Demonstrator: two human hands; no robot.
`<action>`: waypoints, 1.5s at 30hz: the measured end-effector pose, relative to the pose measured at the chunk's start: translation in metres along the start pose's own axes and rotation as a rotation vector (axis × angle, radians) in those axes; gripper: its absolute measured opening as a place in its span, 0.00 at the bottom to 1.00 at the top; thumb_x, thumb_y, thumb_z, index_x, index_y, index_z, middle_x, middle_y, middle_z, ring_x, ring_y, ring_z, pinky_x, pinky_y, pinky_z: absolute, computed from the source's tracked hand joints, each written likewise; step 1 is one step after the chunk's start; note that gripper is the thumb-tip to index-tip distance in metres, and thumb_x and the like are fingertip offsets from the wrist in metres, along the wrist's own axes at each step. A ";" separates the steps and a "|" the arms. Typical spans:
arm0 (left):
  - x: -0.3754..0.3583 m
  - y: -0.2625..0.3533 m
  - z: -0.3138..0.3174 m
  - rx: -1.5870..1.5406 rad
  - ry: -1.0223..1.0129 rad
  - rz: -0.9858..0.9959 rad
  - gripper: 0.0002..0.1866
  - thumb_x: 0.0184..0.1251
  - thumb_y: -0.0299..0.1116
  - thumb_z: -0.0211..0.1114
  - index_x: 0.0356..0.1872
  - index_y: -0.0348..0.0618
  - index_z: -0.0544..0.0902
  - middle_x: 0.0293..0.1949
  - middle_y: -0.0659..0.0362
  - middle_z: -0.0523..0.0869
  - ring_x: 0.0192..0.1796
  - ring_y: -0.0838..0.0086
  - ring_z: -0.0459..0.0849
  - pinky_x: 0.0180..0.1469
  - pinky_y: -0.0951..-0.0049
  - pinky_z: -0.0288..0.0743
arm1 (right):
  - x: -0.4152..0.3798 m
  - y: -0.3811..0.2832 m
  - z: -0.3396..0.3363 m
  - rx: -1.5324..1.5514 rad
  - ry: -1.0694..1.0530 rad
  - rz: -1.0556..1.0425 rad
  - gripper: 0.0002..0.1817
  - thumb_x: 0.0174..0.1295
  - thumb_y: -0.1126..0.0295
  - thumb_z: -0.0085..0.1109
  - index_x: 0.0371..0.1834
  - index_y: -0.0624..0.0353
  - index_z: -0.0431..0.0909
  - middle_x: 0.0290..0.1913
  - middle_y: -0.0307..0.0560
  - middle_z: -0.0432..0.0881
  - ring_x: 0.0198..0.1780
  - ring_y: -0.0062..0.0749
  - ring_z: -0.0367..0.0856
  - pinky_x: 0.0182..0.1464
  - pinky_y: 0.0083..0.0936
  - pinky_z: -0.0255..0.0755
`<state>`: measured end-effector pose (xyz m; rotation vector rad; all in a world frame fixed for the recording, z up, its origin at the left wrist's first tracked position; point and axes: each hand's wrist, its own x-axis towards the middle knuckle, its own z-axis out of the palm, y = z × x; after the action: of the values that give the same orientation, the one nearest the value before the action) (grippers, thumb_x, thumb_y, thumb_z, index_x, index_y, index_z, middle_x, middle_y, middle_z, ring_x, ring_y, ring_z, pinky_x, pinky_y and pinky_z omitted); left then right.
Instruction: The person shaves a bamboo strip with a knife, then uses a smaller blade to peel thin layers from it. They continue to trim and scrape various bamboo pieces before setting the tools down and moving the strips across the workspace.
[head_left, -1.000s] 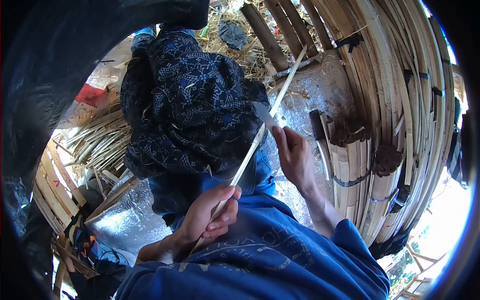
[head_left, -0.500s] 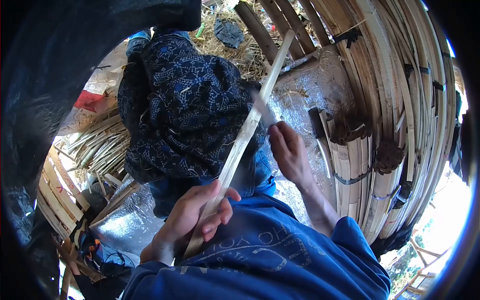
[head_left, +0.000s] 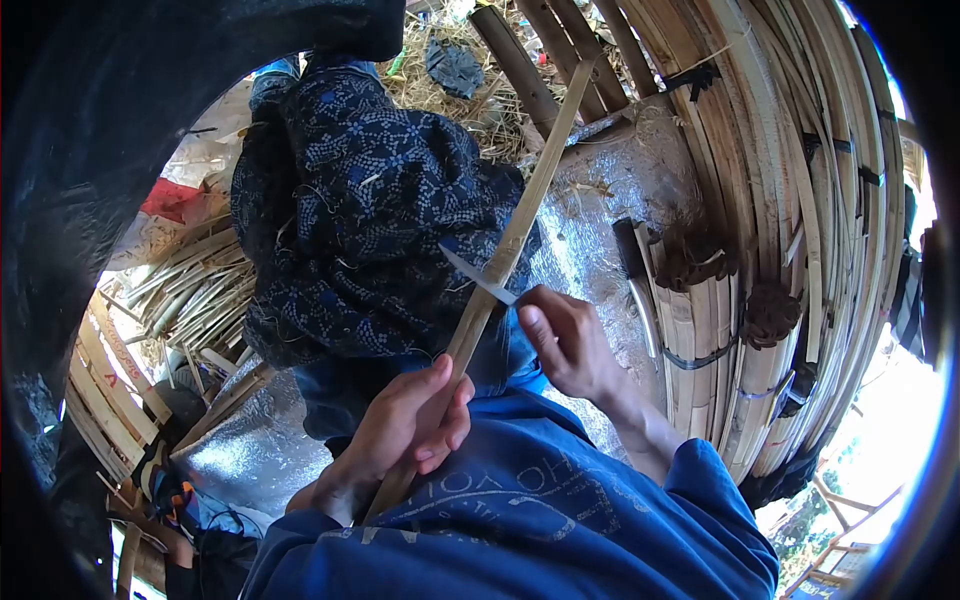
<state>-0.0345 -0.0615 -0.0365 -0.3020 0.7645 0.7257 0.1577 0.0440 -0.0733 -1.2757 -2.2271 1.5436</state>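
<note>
A long, pale bamboo strip (head_left: 540, 182) runs slantwise from my lap up toward the far bamboo pieces. My left hand (head_left: 418, 415) is closed around its lower part, close to my shirt. In my right hand (head_left: 570, 338) is a knife (head_left: 466, 269), gripped by its handle, which the fingers hide. The blade lies across the strip around its middle, its tip pointing left past the strip's edge. Beneath the strip, a dark blue patterned cloth (head_left: 375, 225) covers my legs.
Tied bundles of bamboo strips (head_left: 765, 200) stand at the right. Thin sticks (head_left: 205, 290) are piled at the left, and a black plastic scrap (head_left: 455, 68) lies on straw at the back. Silvery sheeting (head_left: 590, 235) covers the ground. Part of another person's arm (head_left: 165, 535) shows at lower left.
My right hand and the knife have come down the strip toward my body, and the blade is now sharp rather than blurred. The strip has turned slightly; my left hand keeps its grip.
</note>
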 end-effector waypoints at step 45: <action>-0.006 0.004 0.001 0.066 0.016 0.039 0.19 0.77 0.46 0.39 0.31 0.43 0.68 0.15 0.68 0.61 0.11 0.88 0.57 0.09 0.89 0.53 | 0.029 0.008 -0.025 -0.126 -0.261 0.036 0.30 0.68 0.45 0.42 0.18 0.59 0.71 0.08 0.46 0.65 0.11 0.38 0.69 0.18 0.36 0.63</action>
<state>-0.0399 -0.0614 -0.0312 -0.2338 0.8094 0.7343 0.1577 0.0828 -0.0773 -1.2133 -2.5091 1.6940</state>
